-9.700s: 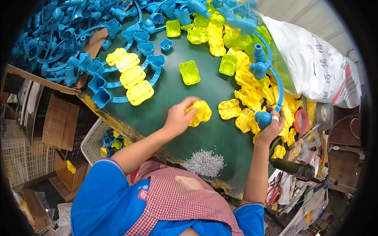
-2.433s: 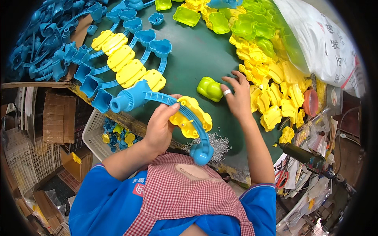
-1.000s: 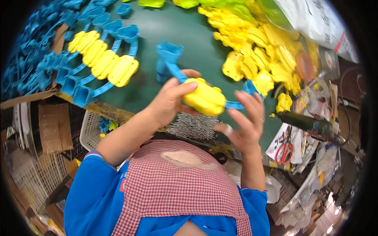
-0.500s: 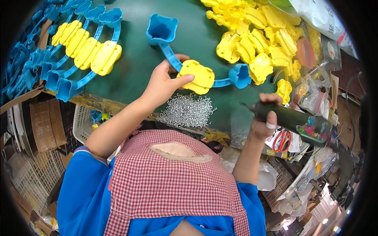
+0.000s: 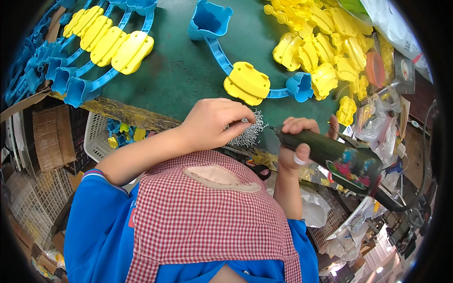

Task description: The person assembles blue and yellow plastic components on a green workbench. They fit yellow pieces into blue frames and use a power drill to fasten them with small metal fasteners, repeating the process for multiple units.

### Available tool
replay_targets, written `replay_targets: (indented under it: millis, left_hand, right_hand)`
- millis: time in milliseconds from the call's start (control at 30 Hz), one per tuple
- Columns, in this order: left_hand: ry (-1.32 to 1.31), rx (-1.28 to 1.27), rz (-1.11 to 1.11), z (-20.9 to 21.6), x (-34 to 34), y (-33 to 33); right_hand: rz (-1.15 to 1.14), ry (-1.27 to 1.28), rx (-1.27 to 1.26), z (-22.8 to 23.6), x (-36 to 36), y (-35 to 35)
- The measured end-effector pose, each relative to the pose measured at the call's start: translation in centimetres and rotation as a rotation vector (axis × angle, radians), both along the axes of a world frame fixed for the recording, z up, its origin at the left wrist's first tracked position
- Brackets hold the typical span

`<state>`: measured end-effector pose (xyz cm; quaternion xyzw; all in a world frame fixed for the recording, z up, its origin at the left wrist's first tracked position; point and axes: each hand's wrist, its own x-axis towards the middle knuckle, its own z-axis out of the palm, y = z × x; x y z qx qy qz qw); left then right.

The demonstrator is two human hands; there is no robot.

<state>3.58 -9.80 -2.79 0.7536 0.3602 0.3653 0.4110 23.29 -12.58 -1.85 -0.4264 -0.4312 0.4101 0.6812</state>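
My left hand is over a heap of small silver screws at the table's near edge. Its thumb and forefinger come together in a pinch, but whatever is between the tips is too small to make out. My right hand is wrapped round a dark green electric screwdriver, whose bit points left toward the screws. Beyond the heap lies a curved blue plastic part with a cup at each end. A yellow plastic cover sits on its middle, and neither hand touches it.
Several blue parts with yellow covers lie side by side at the left, near a pile of bare blue parts. Loose yellow pieces are heaped at the far right. A white basket stands below the table edge.
My left hand has let go of the blue part with the yellow cover and moved down to the screws. My right hand has brought the screwdriver left, nearer the heap.
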Motion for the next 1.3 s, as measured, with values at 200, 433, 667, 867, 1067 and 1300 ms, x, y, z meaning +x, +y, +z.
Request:
replay_targets:
  millis: [200,433,667,867,1067,1300]
  left_hand:
    - [0.205,0.166,-0.020,0.0,0.4,-0.7]
    - [0.162,0.182,-0.011,-0.6,1.3,-0.3]
    - [0.168,0.326,-0.017,-0.6,0.3,-0.2]
    - [0.246,0.444,0.026,0.1,0.6,0.2]
    - [0.221,0.479,0.089,1.4,0.7,2.2]
    - [0.373,0.585,0.217,-0.5,1.3,5.7]
  right_hand:
    - [0.051,0.057,0.094,2.2,-0.6,0.7]
    - [0.234,0.113,0.198,3.8,-1.8,1.5]
    - [0.312,0.139,0.228,4.0,-2.1,1.6]
    - [0.238,0.091,0.224,4.6,-2.7,2.1]
    - [0.107,0.054,0.133,5.0,-1.5,3.3]
    - [0.016,-0.063,0.275,2.4,-2.3,6.3]
